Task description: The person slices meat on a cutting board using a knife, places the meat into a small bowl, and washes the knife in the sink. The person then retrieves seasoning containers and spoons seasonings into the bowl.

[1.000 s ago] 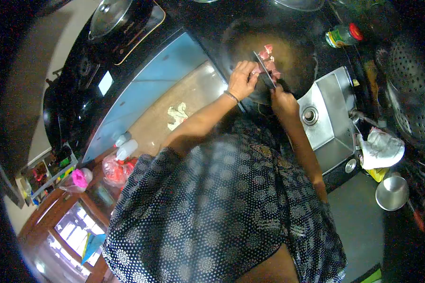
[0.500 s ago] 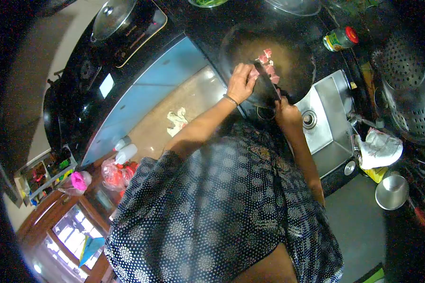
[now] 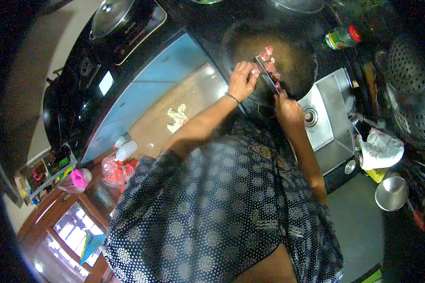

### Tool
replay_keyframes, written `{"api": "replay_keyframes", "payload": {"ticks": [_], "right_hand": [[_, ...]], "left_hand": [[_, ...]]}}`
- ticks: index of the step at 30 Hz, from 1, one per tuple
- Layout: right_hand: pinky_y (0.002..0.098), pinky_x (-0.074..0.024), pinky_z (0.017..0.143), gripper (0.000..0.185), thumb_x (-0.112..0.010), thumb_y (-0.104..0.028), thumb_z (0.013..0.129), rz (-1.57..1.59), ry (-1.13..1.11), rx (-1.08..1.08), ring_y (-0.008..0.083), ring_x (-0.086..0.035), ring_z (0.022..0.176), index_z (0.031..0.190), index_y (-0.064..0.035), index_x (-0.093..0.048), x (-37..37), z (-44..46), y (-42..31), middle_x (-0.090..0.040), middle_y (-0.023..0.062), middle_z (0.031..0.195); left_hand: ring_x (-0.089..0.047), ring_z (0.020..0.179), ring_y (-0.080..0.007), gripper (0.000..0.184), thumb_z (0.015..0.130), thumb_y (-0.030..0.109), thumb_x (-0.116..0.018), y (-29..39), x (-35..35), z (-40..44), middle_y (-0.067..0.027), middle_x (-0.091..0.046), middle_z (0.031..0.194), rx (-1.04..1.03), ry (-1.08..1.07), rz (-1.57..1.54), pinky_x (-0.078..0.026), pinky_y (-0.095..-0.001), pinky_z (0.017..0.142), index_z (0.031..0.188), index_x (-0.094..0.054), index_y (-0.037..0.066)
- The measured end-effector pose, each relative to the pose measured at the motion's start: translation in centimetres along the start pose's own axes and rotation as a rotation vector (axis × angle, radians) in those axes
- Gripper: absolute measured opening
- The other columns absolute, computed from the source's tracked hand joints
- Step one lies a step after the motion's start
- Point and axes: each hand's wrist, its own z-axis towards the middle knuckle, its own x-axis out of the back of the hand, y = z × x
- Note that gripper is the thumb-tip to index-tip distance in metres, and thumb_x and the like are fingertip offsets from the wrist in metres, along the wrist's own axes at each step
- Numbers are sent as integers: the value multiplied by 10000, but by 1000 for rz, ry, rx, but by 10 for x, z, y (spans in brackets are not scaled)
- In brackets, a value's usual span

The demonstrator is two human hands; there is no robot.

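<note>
A round, dark cutting board (image 3: 297, 66) with a brownish middle lies on the black counter. My right hand (image 3: 289, 109) is wrapped round the handle of a knife (image 3: 267, 75), whose blade stands across the board. Close to the blade's left side, my left hand (image 3: 242, 80) presses its bent fingers on a piece of pink meat (image 3: 256, 70). Several cut chunks of meat (image 3: 272, 67) lie in a row along the right side of the blade.
Right of the board is a steel sink (image 3: 333, 101), with a white cloth (image 3: 381, 148) beyond it. A red-lidded jar (image 3: 343, 37) lies at the upper right. A steel cup (image 3: 392, 193) sits lower right. A glass lid (image 3: 111, 18) is at the upper left.
The knife and my right hand have shifted slightly, and the blade is now closer to upright beside the fingers of my left hand. My left hand stays on the meat.
</note>
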Motion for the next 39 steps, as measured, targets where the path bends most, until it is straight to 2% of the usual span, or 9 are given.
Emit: {"api": "replay_keyframes", "payload": {"ticks": [6, 13, 17, 19, 23, 35, 37, 38, 39], "right_hand": [[585, -539, 677, 358, -437, -353, 1012, 22, 34, 107, 482, -666, 728, 1132, -33, -545, -10, 45, -21, -675, 270, 782], [585, -528, 667, 328, -463, -345, 1003, 61, -2, 64, 474, -664, 729, 1076, -39, -554, -10, 16, -1, -671, 268, 775], [595, -518, 666, 366, -415, -398, 1018, 22, -21, 46, 477, -666, 735, 1109, -59, -518, -18, -3, 23, -664, 260, 757], [592, -503, 607, 320, -491, -344, 997, 69, 114, 10, 481, -650, 676, 1056, -42, -581, -10, -9, 16, -652, 279, 715], [594, -503, 605, 319, -494, -344, 998, 40, 107, -14, 484, -647, 671, 1073, -44, -573, 7, -13, 1, -649, 285, 714], [589, -525, 679, 316, -478, -341, 1004, 20, -80, -1, 488, -662, 749, 1099, -45, -534, 7, 18, -13, -666, 292, 784], [587, -529, 686, 323, -475, -339, 1003, -3, -26, 60, 495, -661, 754, 1116, -40, -524, -7, 38, -20, -674, 289, 824], [573, -559, 619, 309, -444, -315, 1010, -56, 51, 116, 429, -698, 719, 1052, -27, -547, -10, 44, -23, -696, 226, 776], [573, -559, 619, 309, -444, -315, 1010, -54, 58, 121, 429, -698, 719, 1052, -27, -547, -10, 44, -24, -696, 226, 776]], "left_hand": [[-564, 846, -367, 175, 838, 171, -659, 2, 4, 2, -160, -577, 879, -25, -17, 16, -465, -431, 725, 950, -619, 43], [-570, 841, -362, 171, 873, 165, -634, 1, 2, 1, -169, -580, 891, 21, 0, -30, -477, -426, 722, 982, -630, 32], [-570, 859, -358, 170, 860, 143, -631, 0, 2, -1, -164, -575, 924, 34, -6, -28, -480, -422, 726, 997, -623, 41], [-569, 868, -357, 176, 855, 139, -634, -1, 2, -1, -162, -573, 934, 24, -15, -24, -481, -420, 730, 1003, -619, 44], [-565, 880, -353, 189, 847, 143, -644, -2, 2, -1, -160, -566, 941, 20, -18, 3, -479, -416, 740, 1007, -614, 47], [-563, 854, -358, 200, 824, 127, -663, -10, -1, -1, -152, -565, 905, 16, -50, -34, -471, -426, 742, 1001, -616, 46], [-572, 840, -357, 198, 845, 168, -660, -7, -2, 0, -153, -571, 902, -41, -25, -22, -477, -420, 728, 993, -622, 42], [-573, 839, -357, 202, 846, 171, -661, -5, -1, 1, -154, -568, 901, -51, -15, -9, -477, -420, 729, 996, -622, 40], [-573, 838, -357, 207, 847, 173, -662, -4, 2, 1, -155, -565, 900, -60, -7, 5, -478, -420, 730, 998, -622, 38]]}}
